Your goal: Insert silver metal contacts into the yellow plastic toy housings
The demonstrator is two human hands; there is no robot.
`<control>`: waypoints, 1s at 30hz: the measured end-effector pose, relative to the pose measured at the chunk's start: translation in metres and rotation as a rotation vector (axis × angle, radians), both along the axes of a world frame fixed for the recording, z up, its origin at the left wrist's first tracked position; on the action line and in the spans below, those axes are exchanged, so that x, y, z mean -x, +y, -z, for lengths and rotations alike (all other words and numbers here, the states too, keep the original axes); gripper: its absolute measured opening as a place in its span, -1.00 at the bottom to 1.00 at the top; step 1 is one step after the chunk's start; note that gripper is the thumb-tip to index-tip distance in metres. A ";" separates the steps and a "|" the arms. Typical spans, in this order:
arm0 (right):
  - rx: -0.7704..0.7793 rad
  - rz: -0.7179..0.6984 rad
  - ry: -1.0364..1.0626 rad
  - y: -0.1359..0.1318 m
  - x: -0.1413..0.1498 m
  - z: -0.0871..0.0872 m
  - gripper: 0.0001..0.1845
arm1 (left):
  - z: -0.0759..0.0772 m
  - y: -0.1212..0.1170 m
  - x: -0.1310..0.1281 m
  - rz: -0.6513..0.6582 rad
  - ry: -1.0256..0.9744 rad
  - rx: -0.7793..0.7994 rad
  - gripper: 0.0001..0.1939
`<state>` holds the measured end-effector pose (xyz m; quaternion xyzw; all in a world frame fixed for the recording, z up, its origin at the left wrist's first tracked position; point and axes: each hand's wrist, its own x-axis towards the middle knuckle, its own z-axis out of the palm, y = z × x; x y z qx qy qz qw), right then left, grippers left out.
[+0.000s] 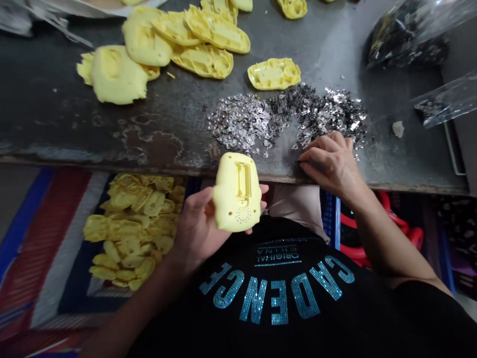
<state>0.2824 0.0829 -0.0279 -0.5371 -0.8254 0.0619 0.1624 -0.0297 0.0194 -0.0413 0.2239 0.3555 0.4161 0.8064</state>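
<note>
My left hand grips a yellow plastic casing just off the table's front edge. Its outer face is up, showing a long battery slot, a patch of small speaker holes and corner holes. Over the table's edge, my right hand has thumb and fingers pinched together; a small dark bit shows at the fingertips, too small to name. Right behind that hand lies a heap of small metal contact plates, dark and silvery. A second, shinier heap of metal plates spreads to its left.
Several yellow casing halves are piled at the back left, and one open half lies behind the metal heaps. Clear bags of dark parts stand at the right. Below the table's left edge, a crate holds many yellow shells.
</note>
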 end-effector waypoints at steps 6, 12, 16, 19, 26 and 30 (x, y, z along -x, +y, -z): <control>-0.063 0.223 0.088 -0.008 -0.016 0.009 -0.76 | -0.002 0.003 -0.011 0.041 0.008 -0.008 -0.17; -0.072 0.297 0.145 -0.040 -0.045 0.013 -0.73 | -0.002 0.005 -0.020 0.101 0.019 0.040 -0.19; -0.078 0.368 0.153 -0.058 -0.061 0.016 -0.76 | -0.001 0.011 -0.028 0.146 0.023 0.076 -0.17; -0.089 0.410 0.164 -0.060 -0.065 0.014 -0.78 | -0.002 0.014 -0.035 0.169 -0.002 0.089 -0.10; -0.031 0.236 0.073 -0.014 -0.039 0.005 -0.71 | -0.006 0.013 -0.044 0.184 -0.034 0.119 -0.05; 0.002 0.176 0.028 0.002 -0.039 0.004 -0.75 | -0.004 0.011 -0.037 0.169 -0.023 0.121 -0.03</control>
